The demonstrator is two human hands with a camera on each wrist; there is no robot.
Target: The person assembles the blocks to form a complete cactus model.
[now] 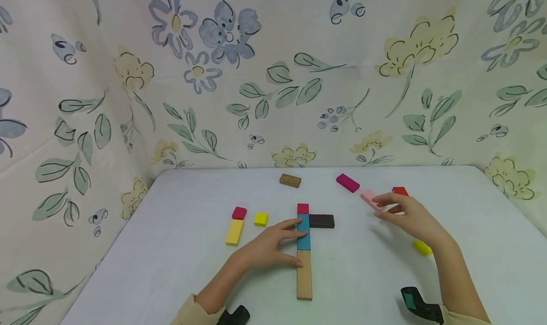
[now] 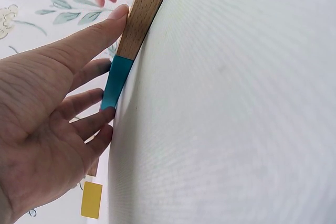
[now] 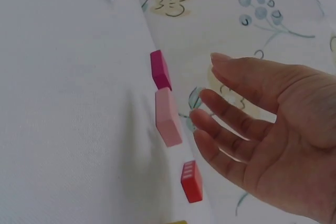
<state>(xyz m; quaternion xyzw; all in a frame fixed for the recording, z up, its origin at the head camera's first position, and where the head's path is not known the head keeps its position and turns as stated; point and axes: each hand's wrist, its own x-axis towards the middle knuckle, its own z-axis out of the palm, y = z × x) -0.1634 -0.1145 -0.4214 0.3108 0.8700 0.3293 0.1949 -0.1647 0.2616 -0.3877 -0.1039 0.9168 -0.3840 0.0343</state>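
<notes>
A column of blocks runs down the middle of the table in the head view: a small red block (image 1: 303, 208), a blue block (image 1: 303, 237) and a long plain wooden block (image 1: 304, 277). My left hand (image 1: 271, 245) lies at its left side, fingertips touching the blue block and thumb on the wooden one. A dark brown block (image 1: 321, 221) sticks out to the right of the column. Over at the right, my right hand (image 1: 412, 216) is above a pink block (image 3: 168, 117); the right wrist view shows its fingers spread and apart from that block.
Beyond the column lie a brown wooden block (image 1: 290, 181) and a magenta block (image 1: 348, 183). Around the right arm are a red block (image 1: 400, 190) and a yellow one (image 1: 422, 247). Left are a red block (image 1: 239, 213), a yellow bar (image 1: 234, 232) and a yellow cube (image 1: 261, 219).
</notes>
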